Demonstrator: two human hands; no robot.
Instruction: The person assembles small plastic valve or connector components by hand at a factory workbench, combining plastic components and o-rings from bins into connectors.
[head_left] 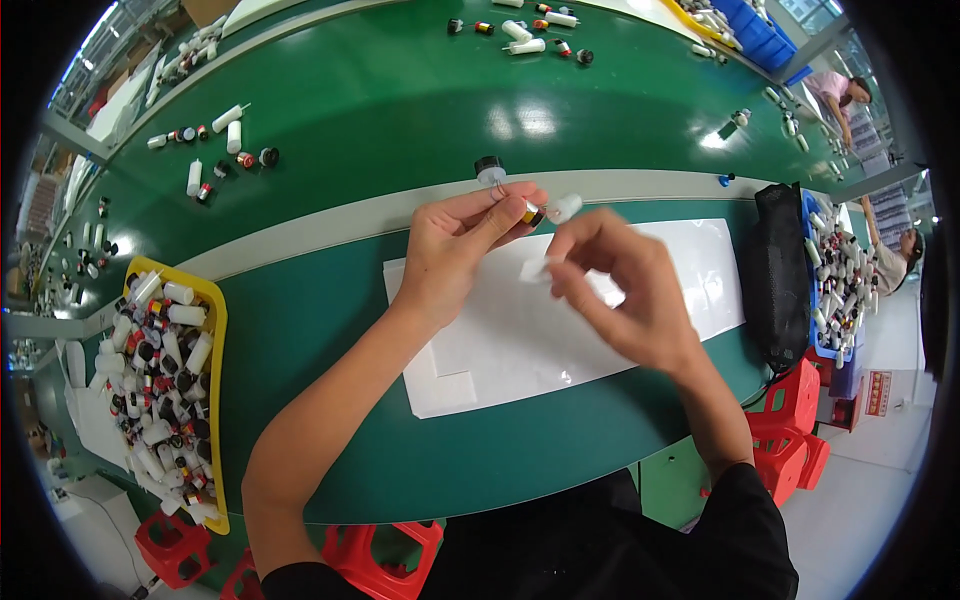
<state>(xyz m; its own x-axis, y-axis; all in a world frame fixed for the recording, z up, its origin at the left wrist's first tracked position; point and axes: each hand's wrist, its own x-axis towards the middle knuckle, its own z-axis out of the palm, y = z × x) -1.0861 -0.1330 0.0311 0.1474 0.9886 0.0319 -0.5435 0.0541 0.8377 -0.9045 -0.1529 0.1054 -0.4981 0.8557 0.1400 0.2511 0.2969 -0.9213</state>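
My left hand point(455, 245) pinches a small battery-like cylinder point(533, 213) with a gold and black wrap between thumb and fingers. Thin wires run from it. Just beyond those fingertips is a black-capped round part point(489, 170) with a whitish lower half. On the other side, a translucent white bulb-like piece point(566, 207) sits close to the cylinder's end; whether a wire joins them I cannot tell. My right hand point(630, 290), slightly blurred, has its thumb and index finger closed on a small white piece point(535, 270), perhaps a paper or tape scrap. Both hands are above white sheets point(520, 350).
A yellow tray point(221, 350) heaped with white cylinders and battery-like parts stands left. At the right lie a black mesh bag point(780, 280) and a blue bin point(840, 353) of similar parts. A pale raised strip point(350, 215) crosses beyond my hands. Red stools point(785, 430) stand below.
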